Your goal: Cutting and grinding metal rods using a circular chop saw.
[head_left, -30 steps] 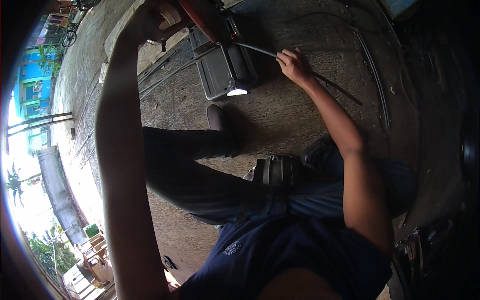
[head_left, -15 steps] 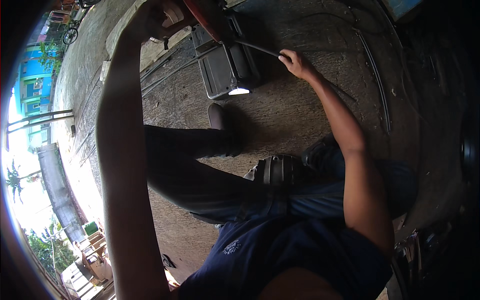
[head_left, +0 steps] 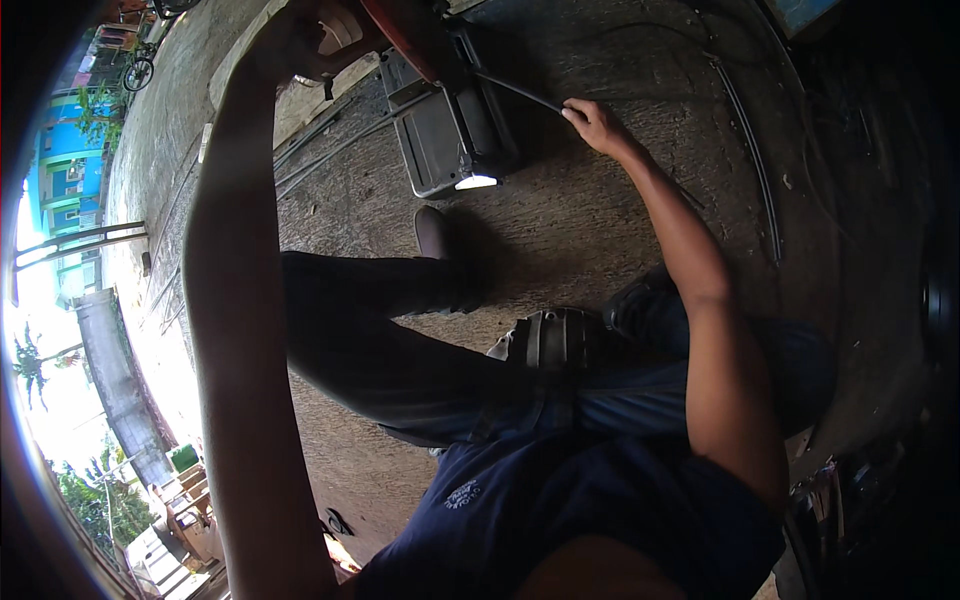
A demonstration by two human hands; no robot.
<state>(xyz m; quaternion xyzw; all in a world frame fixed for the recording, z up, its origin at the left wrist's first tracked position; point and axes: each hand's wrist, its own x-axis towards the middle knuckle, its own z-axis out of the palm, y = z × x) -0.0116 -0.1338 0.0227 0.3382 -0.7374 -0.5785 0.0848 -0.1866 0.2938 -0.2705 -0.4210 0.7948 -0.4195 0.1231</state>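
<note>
A machine that looks like a chop saw stands on the floor ahead of me, with a grey base and a red arm or guard above it. At the upper edge my left hand is closed at the machine's handle, in deep shadow, its fingers partly hidden. To the right, my right hand pinches a thin dark metal rod between thumb and fingers. The rod's far end runs to the machine beneath the red part, where its tip is hidden.
Long thin rods lie on the floor left of the machine, and others lie to the right. A dark ribbed object sits between my legs. A shoe rests just below the machine. Bright open ground lies at far left.
My left arm and the red part have shifted slightly left. My right hand has moved a little rightward, still on the rod.
</note>
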